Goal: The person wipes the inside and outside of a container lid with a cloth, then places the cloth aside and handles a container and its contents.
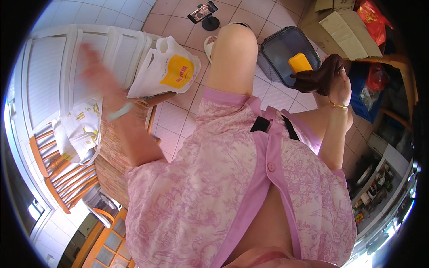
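My right hand [341,87], with a gold bracelet at the wrist, grips a dark brown cloth [318,77]. The cloth hangs over the near right rim of a dark see-through plastic bin [264,68]. A yellow block-shaped object [299,63] shows within the bin's outline, its lower end covered by the cloth. Blurred by motion, my left hand [97,75] is stretched out to the left, in front of a white panelled unit [90,43]. A pale bangle is on that wrist. The blur hides how its fingers are set and whether they hold anything.
A white plastic bag [167,68] with a yellow print stands by the white unit. Left are a brown tabletop [112,167], a wooden chair [55,159] and another bag [80,129]. A phone [202,12] stands on the tiled floor. Cardboard boxes [348,31] are at upper right.
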`<state>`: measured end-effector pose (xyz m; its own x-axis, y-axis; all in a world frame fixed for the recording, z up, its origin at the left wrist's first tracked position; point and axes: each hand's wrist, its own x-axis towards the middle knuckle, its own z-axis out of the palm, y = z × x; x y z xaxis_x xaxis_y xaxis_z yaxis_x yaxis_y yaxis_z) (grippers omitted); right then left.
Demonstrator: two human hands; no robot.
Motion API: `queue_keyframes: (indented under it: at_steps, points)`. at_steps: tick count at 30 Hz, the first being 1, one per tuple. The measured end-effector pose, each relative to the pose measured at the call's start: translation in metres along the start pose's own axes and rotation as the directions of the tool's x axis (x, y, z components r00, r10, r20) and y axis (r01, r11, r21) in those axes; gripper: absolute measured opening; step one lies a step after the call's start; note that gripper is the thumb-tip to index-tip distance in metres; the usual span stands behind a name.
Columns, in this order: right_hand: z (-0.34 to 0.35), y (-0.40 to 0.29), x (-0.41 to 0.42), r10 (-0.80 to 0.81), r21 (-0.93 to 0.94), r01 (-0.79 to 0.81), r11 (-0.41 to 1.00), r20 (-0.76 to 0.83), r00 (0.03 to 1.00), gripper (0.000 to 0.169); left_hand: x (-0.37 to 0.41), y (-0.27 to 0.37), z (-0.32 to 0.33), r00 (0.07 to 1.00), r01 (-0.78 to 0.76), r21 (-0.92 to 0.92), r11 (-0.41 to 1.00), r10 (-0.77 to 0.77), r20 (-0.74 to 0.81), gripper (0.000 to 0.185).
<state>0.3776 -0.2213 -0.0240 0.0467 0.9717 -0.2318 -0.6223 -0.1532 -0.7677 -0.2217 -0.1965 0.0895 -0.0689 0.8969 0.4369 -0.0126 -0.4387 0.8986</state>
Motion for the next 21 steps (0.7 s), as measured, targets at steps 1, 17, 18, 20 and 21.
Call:
queue_keyframes:
  at_steps: [1, 17, 18, 20, 21]
  points:
    - [0.004, -0.001, 0.001, 0.017, 0.034, -0.017, 0.999, -0.006, 1.0, 0.066, -0.017, -0.027, 0.014, 0.974, 0.224, -0.106, 0.969, -0.218, 0.065, 0.083]
    - [0.01, -0.027, 0.012, 0.011, -0.056, -0.004, 0.998, 0.122, 0.992, 0.064, -0.111, -0.141, 0.096, 0.724, 0.473, -0.861, 0.186, -0.64, 0.259, 0.105]
    - [0.01, -0.027, 0.014, 0.02, -0.038, -0.016, 0.999, 0.128, 0.992, 0.064, -0.113, -0.141, 0.093, 0.725, 0.458, -0.873, 0.169, -0.64, 0.256, 0.106]
    - [0.011, -0.024, 0.018, 0.037, -0.004, -0.037, 0.999, 0.139, 0.99, 0.063, -0.116, -0.137, 0.083, 0.715, 0.445, -0.882, 0.157, -0.655, 0.245, 0.103]
    - [0.012, -0.024, 0.02, 0.037, -0.025, -0.035, 0.999, 0.099, 0.994, 0.063, -0.117, -0.136, 0.078, 0.712, 0.437, -0.887, 0.149, -0.661, 0.239, 0.102]
